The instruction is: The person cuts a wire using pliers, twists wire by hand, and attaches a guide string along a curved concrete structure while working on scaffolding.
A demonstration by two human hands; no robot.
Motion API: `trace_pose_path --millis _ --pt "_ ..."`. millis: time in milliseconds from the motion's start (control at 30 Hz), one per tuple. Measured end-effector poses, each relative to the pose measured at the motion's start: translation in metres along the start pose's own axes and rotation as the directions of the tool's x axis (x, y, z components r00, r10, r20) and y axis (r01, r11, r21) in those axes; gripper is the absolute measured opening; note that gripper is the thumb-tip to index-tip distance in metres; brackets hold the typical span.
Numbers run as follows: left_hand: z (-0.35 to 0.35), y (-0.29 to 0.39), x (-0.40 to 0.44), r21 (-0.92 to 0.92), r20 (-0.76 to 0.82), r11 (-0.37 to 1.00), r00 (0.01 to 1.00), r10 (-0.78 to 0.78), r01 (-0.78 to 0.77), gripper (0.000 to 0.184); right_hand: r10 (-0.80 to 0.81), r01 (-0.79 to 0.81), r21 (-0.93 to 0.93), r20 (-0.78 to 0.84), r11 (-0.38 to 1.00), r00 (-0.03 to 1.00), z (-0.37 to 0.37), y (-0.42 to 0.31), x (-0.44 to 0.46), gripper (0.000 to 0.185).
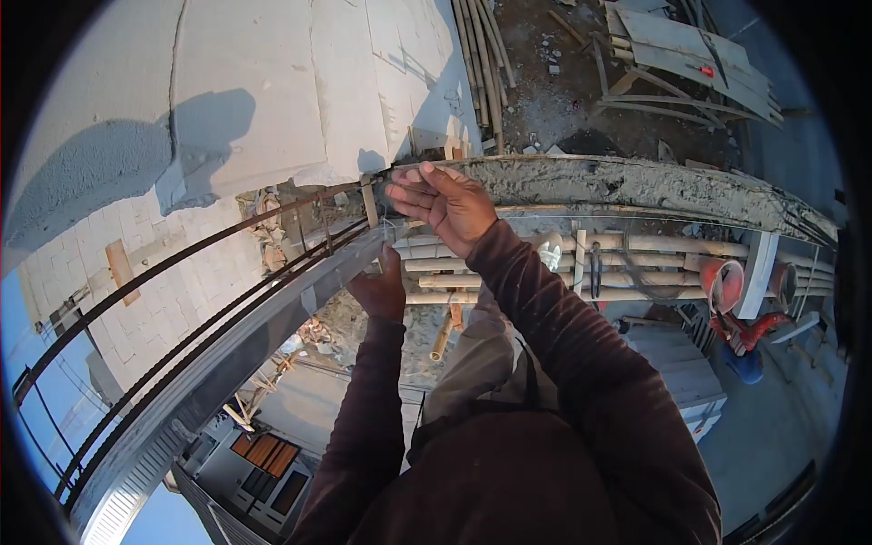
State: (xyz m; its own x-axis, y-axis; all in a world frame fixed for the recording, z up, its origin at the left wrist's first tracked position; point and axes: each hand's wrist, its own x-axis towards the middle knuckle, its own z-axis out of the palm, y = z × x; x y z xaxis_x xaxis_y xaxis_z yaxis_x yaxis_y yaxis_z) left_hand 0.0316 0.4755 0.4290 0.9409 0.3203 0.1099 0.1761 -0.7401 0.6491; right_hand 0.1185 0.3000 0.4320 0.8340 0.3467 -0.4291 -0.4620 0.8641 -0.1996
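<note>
My left hand (380, 289) is at the near end of a long grey board (282, 313), its thumb up along the board's side and its other fingers mostly hidden. Just above and to the right, my right hand (443, 207) is raised with the palm partly showing, its fingers loosely bent and apart, with nothing visible in them. A thin pale wire or string (391, 223) shows between the two hands. Close to the right fingertips, a small upright wood piece (370, 203) stands by the end of the rough concrete beam (581, 182).
Dark reinforcing bars (209, 259) run beside the board at the left. A pale block wall (263, 82) rises at the upper left. Bamboo poles (536, 280) lie below the beam, near my legs. Red buckets (722, 283) hang at the right; a person (747, 354) is below them.
</note>
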Motion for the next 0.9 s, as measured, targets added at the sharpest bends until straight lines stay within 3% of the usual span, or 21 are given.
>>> trace_pose_path --millis 167,233,400,533,633,667,733,767,900 --pt "0.004 -0.004 -0.001 -0.019 -0.013 1.0 1.0 -0.025 0.025 0.038 -0.01 0.01 0.005 0.002 1.0 1.0 0.003 0.011 0.016 0.027" --pt "0.005 -0.003 -0.001 -0.049 -0.027 0.998 0.999 -0.027 0.026 0.038 0.006 -0.007 -0.02 -0.033 1.0 0.999 0.008 0.017 0.024 0.019" --pt "0.004 -0.005 -0.002 0.044 -0.033 0.999 0.999 0.03 -0.028 0.041 -0.015 0.011 -0.043 -0.099 0.999 0.995 0.024 0.035 0.032 0.016" --pt "0.006 0.003 -0.001 -0.039 -0.11 0.999 0.994 0.013 -0.017 0.033 0.099 -0.111 -0.093 -0.124 0.989 0.987 0.019 0.029 0.033 0.019" --pt "0.003 0.01 0.0 0.07 -0.1 0.997 0.994 0.034 -0.027 0.032 -0.016 -0.085 -0.614 -0.157 0.784 0.987 0.026 0.021 0.029 0.023" --pt "0.002 0.017 0.001 0.063 -0.103 0.998 0.994 0.031 -0.025 0.03 -0.016 0.016 -0.674 0.006 0.739 1.0 0.024 0.022 0.033 0.023" --pt "0.001 0.019 0.002 0.064 -0.086 0.998 0.996 0.015 -0.01 0.029 -0.005 0.153 -0.909 0.164 0.388 0.986 0.028 0.01 0.039 0.02" --pt "0.0 0.018 0.001 0.066 -0.075 0.998 0.997 0.008 -0.003 0.028 0.024 0.23 -0.955 0.238 0.186 0.971 0.033 0.005 0.041 0.019" --pt "0.003 0.009 -0.002 0.092 -0.128 0.994 0.989 0.07 -0.058 0.028 0.188 0.196 -0.977 0.209 0.086 0.96 0.037 0.003 0.06 0.017"
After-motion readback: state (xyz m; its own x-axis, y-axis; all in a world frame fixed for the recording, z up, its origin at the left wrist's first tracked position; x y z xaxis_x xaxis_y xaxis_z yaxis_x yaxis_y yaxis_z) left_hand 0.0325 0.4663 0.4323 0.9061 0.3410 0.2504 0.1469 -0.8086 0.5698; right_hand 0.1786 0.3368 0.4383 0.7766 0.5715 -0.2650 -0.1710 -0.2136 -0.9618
